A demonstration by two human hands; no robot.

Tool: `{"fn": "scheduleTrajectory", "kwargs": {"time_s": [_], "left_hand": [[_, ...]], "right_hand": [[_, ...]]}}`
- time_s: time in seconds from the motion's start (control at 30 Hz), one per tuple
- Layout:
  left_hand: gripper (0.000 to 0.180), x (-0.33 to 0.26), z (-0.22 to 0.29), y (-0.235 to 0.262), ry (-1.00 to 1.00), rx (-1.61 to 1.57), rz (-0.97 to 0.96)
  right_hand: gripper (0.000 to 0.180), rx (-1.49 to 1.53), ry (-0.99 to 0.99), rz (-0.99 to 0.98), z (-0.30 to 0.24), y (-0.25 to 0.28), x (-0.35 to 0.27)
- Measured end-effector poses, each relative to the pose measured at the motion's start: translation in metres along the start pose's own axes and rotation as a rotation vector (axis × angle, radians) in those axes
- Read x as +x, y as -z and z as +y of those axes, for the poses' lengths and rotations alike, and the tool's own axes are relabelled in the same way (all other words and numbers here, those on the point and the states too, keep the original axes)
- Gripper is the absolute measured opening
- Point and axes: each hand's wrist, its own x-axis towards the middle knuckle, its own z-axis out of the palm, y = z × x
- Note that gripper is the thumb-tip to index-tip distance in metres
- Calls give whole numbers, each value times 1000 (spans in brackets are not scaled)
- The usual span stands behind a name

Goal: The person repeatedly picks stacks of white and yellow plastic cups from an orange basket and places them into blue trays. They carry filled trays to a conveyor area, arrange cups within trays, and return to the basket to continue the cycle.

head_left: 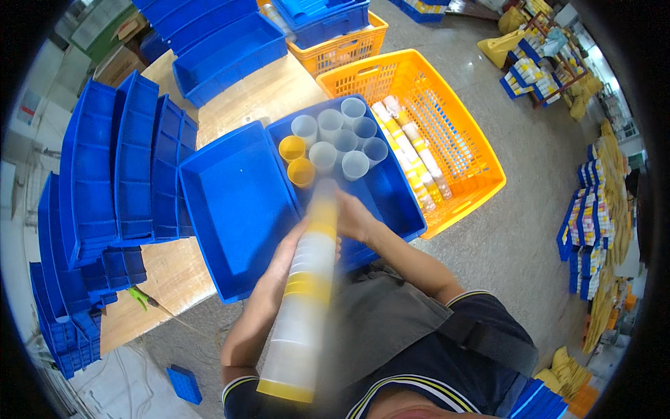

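A long stack of nested plastic cups (312,262), translucent white with yellow bands, slants from my chest toward the blue bins, partly blurred. My left hand (285,250) is closed around its middle from the left side. Farther up, my right hand (354,218) grips the stack's far end from the right, its fingertips partly hidden behind it. Just beyond is a blue divided bin (391,209). In it stand several translucent cups (330,124) and two yellow cups (301,172), their round mouths facing up. Left of it sits a bare-bottomed blue bin (237,202).
A yellow-orange crate (460,140) right of the bins holds several cup stacks (419,159) lying down. Blue bins (132,153) are piled at the left on a wooden table (185,269). Another blue bin (230,59) stands at its far end. A blue block (183,384) lies on the floor.
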Motion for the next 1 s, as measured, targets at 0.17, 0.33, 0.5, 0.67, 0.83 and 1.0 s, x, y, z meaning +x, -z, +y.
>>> {"fn": "scheduleTrajectory", "kwargs": {"time_s": [0.17, 0.33, 0.5, 0.67, 0.83, 1.0], "left_hand": [[45, -16, -8, 2, 37, 52, -105], [44, -33, -11, 0, 31, -1, -159], [54, -19, -5, -6, 68, 75, -113], [52, -4, -13, -11, 121, 201, -165], [45, 8, -16, 2, 81, 301, -90], [53, -2, -19, -3, 112, 267, 15]], "right_hand": [[54, 275, -91, 135, 17, 13, -1], [63, -138, 118, 26, 33, 22, 2], [49, -6, 182, 91, 39, 42, -3], [44, -137, 413, 356, 25, 68, -16], [40, 268, -98, 164, 26, 36, -42], [48, 133, 5, 249, 12, 3, -50]]}}
